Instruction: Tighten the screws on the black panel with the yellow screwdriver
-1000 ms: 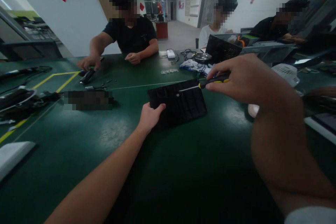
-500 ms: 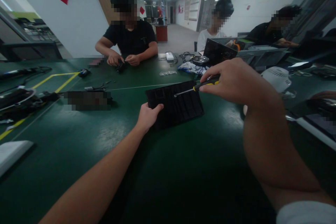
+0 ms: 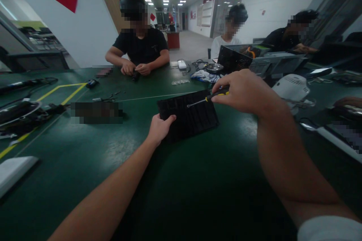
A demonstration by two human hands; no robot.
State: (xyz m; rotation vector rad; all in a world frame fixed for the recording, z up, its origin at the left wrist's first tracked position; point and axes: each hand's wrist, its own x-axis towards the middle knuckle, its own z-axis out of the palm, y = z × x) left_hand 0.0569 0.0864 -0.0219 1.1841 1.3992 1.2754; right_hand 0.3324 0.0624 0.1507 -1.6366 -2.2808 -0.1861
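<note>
A flat black plastic panel with raised ribs is held tilted above or on the green table; I cannot tell whether it touches. My left hand grips its left edge, thumb on the upper face. In my right hand is a screwdriver with a black and yellow handle. Its shaft points left across the panel, and a small bright piece shows at the tip, too small to name. Whether the tip touches the panel is unclear.
Across the green table a person handles a small dark object. Cables and tools lie at left, near a white object. A white device and a metal dish stand at right; two more people sit behind.
My right hand and the screwdriver have shifted slightly left over the panel. My left hand keeps its grip. The camera view has tipped a little upward.
</note>
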